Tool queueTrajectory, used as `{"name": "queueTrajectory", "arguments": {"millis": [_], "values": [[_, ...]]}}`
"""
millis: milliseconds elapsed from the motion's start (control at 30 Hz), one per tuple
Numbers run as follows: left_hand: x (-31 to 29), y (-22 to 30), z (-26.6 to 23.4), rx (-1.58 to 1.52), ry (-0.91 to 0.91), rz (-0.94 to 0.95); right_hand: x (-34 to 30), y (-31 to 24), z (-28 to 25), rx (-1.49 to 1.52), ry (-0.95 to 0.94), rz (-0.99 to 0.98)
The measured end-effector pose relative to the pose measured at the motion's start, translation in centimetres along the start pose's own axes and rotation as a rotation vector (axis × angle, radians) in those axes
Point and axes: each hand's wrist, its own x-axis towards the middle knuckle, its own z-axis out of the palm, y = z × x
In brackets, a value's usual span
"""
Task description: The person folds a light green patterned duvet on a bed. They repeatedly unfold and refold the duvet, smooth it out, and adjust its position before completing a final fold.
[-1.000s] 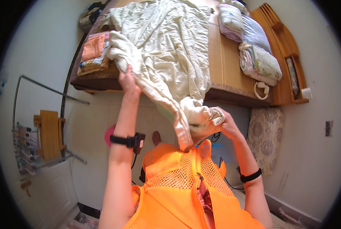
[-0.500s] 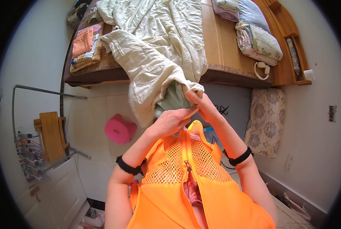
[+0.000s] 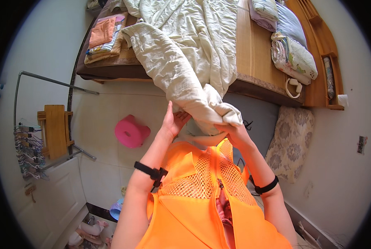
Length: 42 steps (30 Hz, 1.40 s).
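A pale sheet (image 3: 171, 58) stretches from the bed (image 3: 254, 56), upper center, to frame center, where the right hand (image 3: 237, 136) curls around 1 bunched end; the left hand (image 3: 176, 123), fingers spread, empty, sits just beside.

Pale cloth (image 3: 187, 52), partly beyond top edge

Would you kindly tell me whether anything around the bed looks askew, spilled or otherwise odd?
Nothing looks spilled. Only the cream cloth seems untidy: it hangs over the near edge of the bed, bunched at the right hand, whereas the folded stack at the bed's left looks neat.
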Motion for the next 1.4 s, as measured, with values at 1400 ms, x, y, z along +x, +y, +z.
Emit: {"name": "queueTrajectory", "arguments": {"millis": [1400], "values": [[-12.4, 3.2, 0.3, 1.106, -0.615, 0.19, -2.4, 5.8, 1.6, -0.498, 0.073, -0.502]]}}
